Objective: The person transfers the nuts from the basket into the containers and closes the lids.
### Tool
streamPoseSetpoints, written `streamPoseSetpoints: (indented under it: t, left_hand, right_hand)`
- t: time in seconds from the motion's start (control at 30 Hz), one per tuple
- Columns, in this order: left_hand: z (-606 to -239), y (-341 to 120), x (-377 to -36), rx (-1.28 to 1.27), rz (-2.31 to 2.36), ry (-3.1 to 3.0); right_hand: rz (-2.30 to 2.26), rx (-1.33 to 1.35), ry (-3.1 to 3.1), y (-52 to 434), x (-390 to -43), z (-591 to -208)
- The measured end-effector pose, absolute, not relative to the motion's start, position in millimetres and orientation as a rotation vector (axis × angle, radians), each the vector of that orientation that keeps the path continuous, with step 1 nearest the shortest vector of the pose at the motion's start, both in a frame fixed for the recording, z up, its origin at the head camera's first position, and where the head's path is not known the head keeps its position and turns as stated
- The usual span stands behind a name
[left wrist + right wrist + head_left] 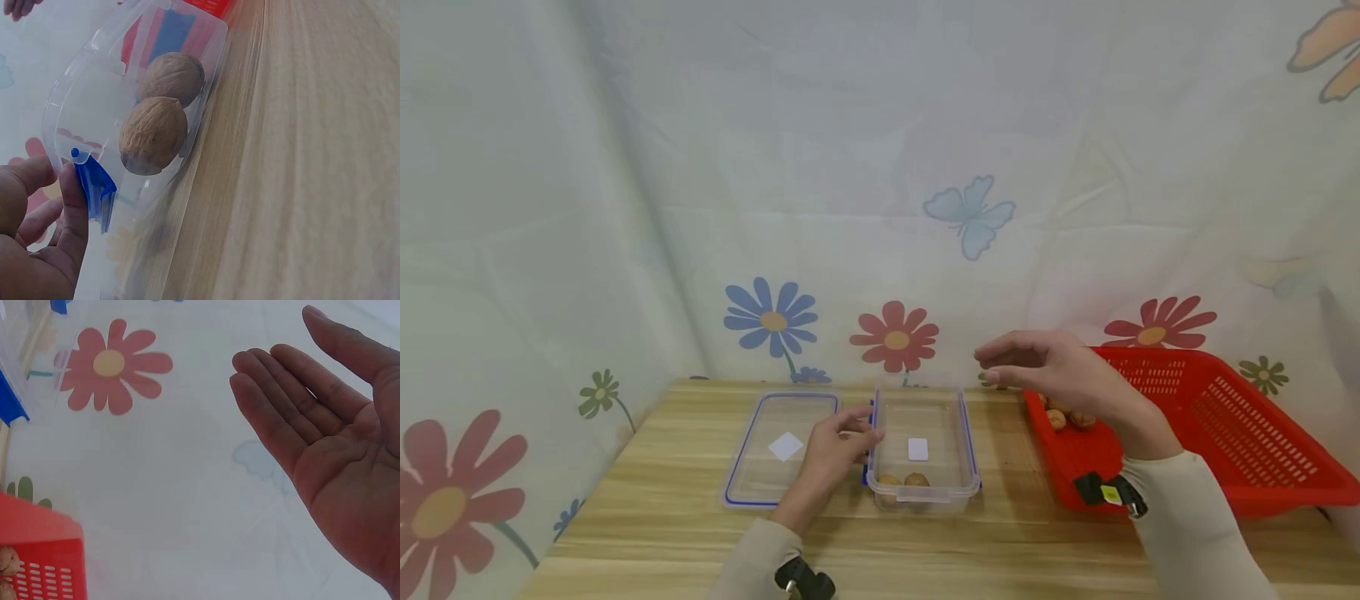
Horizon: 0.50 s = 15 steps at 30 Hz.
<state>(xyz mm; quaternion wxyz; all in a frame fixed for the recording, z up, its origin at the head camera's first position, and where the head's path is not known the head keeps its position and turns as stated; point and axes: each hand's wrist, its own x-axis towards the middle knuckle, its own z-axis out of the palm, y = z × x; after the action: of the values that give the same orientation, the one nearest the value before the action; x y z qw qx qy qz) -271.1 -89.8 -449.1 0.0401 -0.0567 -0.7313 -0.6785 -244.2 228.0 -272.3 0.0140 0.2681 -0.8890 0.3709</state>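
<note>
A clear plastic container (pixel 964 433) with blue clasps stands on the wooden table and holds two walnuts (pixel 916 480) at its near end. My left hand (pixel 838 442) grips its left rim. In the left wrist view the thumb (pixel 72 212) lies against a blue clasp (pixel 95 186), beside the two walnuts (pixel 153 134). My right hand (pixel 1037 367) hovers with nothing in it, above the gap between the container and a red basket (pixel 1225 442). Its fingers (pixel 281 406) are straight and the palm is bare.
The container's clear lid (pixel 752 467) lies flat on the table left of the box. Several walnuts (pixel 1067 417) sit in the basket's near-left corner. A flowered cloth (pixel 880 208) hangs right behind the table. The table's front edge is near my forearms.
</note>
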Motion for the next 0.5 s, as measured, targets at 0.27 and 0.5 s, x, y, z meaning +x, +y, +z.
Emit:
streamPoseSetpoints:
  t: [0.27, 0.5]
  left_hand:
    - [-449, -91, -271, -0.164, -2.052, -2.271]
    - [-447, -91, -268, -0.201, -2.068, -2.26]
  right_hand:
    - [1.227, 0.69, -2.761, 254, -265, -269]
    - [1.264, 0.602, -2.746, 274, -279, -273]
